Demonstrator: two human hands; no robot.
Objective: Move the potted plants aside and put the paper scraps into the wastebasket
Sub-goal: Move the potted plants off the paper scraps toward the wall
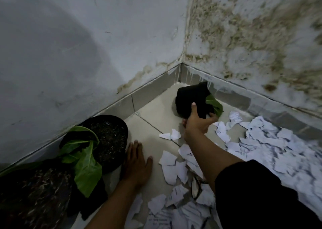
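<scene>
Judging from the floor, two pots (106,141) already stand by the left wall, while the scraps (271,152) lie all over the tiles on the right and no wastebasket is in view. The right hand (198,122) reaches into the corner, fingers curled round a tipped black pot (190,99). The left hand (135,164) lies flat on the floor, fingers straight, holding nothing.

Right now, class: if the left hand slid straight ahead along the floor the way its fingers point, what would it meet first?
Probably bare floor tile, then the skirting at the wall. The left hand lies flat, fingers pointing up-frame, just right of the round black pot; it might brush the pot's rim, depth being unclear.
</scene>
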